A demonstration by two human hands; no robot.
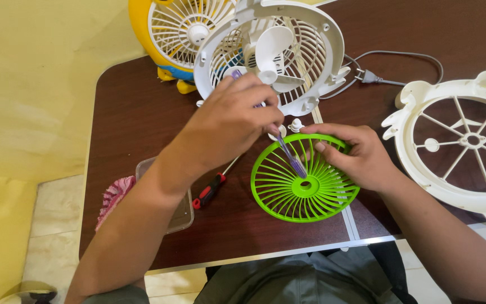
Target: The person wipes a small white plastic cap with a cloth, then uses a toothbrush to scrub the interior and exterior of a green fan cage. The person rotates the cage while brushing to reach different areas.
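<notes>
From the head view, the left hand (237,121) is closed around a purple brush (291,159), its tip down on the green fan grille (304,181) that lies near the counter's (136,118) front edge. The right hand (355,155) grips the grille's far rim, steadying it. Brushing along the ribs, hub outward, with the rim pinned flat, looks the surest way. A red-handled screwdriver (209,191) lies just left of the grille.

On the table (142,112), the grille (302,183) lies centre; fan (277,50) at twelve, housing (462,146) at three, screwdriver (209,190) at nine.
</notes>
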